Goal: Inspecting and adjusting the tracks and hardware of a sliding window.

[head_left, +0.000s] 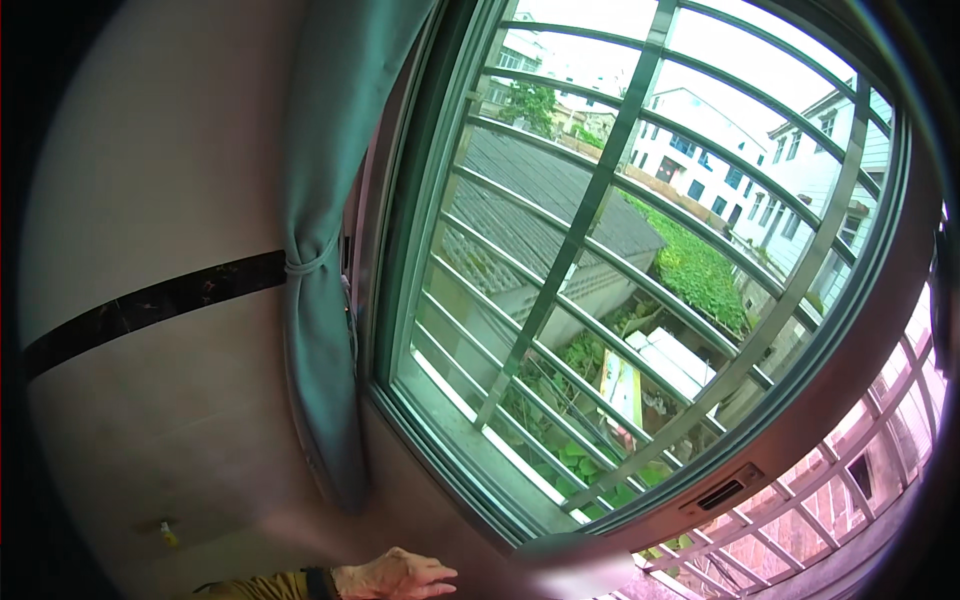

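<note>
My left hand [395,577] reaches in at the lower edge, below the curtain's bottom end. A mustard-brown sleeve [265,588] and a dark band [321,583] are at its wrist. Its fingers point right, slightly bent and partly apart, and I see nothing held in them. Above hangs a grey-green curtain [325,380], gathered by a tie [312,264]. To the right of the hand is a blurred grey and whitish shape [570,560] that I cannot make out. My right hand is outside the picture.
A window with a dark green frame [470,490] and metal bars [590,215] fills the right side. A brown sliding sash [790,455] with a latch [722,490] stands beside it. The pale wall [160,150] carries a black marbled strip [160,305]. Roofs, plants and houses lie outside.
</note>
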Demonstrator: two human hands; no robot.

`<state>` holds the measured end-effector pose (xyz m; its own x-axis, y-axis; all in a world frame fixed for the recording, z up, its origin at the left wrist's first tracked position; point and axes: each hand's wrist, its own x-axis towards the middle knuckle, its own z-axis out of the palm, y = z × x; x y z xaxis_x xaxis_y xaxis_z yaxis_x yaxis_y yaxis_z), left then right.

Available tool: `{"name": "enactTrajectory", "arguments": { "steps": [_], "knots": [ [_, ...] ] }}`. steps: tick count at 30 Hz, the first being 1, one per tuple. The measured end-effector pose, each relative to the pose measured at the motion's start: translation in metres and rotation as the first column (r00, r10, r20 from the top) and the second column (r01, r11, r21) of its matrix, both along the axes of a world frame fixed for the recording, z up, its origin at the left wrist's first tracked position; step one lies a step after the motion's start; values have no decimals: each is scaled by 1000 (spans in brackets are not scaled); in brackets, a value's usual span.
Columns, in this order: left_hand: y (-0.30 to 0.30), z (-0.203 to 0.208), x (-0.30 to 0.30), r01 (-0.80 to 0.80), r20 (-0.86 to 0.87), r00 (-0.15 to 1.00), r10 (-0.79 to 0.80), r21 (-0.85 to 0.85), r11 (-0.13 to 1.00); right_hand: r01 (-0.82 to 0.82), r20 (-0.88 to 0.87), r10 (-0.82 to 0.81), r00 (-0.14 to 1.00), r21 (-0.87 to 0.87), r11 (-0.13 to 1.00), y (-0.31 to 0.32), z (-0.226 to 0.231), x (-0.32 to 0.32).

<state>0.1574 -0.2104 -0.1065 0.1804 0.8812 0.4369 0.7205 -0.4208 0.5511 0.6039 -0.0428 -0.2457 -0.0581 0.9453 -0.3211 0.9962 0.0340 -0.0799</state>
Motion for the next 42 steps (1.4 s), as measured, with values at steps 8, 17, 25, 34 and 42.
{"name": "enactTrajectory", "arguments": {
  "steps": [8, 17, 25, 34, 42],
  "knots": [
    [-21, 13, 23, -68, 79, 995, 68, -11, 998, -229, -22, 228, 973, -46, 972, 17, 8, 15],
    [-6, 19, -3, -15, 10, 1000, 15, 25, 1000, -163, -390, 140, 910, -27, 986, 28, 18, 9],
    [-33, -9, -40, -200, 72, 977, 202, -39, 979, -110, -763, -43, 645, -149, 983, 36, 3, 14],
    [-3, 4, -55, -213, 236, 947, 219, -49, 976, 270, -924, -99, 370, 5, 963, 55, 33, 12],
    [42, 43, 22, 215, 401, 909, -117, -209, 954, 105, -683, -135, -718, -299, 948, -55, 138, -111]
  ]
}}
